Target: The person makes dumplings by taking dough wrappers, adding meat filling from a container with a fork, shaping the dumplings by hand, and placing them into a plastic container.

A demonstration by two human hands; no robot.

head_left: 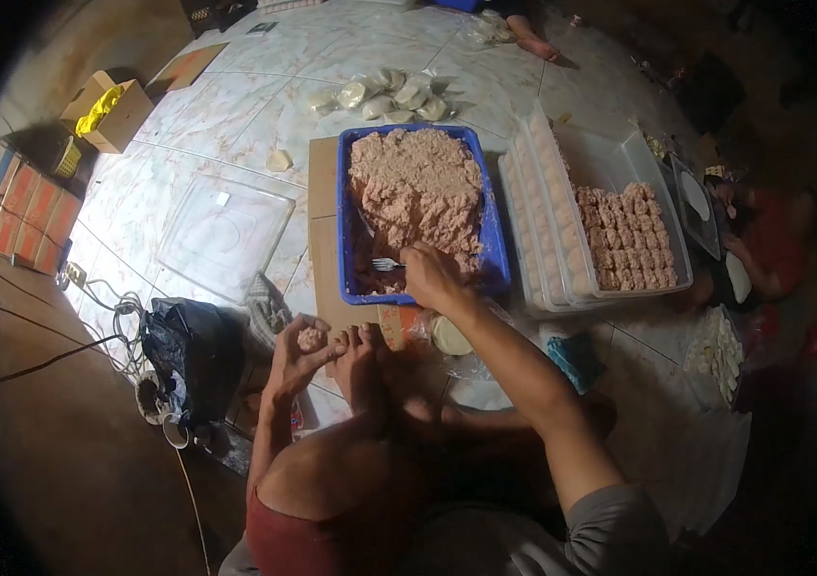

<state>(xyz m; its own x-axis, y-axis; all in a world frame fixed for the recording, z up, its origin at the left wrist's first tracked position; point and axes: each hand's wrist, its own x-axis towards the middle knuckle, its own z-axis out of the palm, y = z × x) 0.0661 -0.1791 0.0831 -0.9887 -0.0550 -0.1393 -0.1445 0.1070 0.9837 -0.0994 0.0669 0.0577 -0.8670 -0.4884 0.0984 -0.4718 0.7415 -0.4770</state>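
Observation:
My right hand (431, 276) is closed around a fork (387, 264), its tines pointing left over the near end of a blue tub (503, 250). Pinkish minced meat (415, 178) is heaped high in the tub's far part and lies thin near me. In my left hand (291, 363), fingers curled, rests a small lump of minced meat (312, 338); whether a wrapper lies under it I cannot tell. A pale round stack of what look like wrappers (452, 336) sits in clear plastic below my right wrist.
To the right, a clear plastic container (653, 182) holds rows of meat-topped pieces, beside upright-looking filled trays (538, 221). Bagged pale rounds (394, 96) lie beyond the tub. At left are a clear lid (226, 226), a black bag (188, 355) and cables. Another person (773, 240) sits far right.

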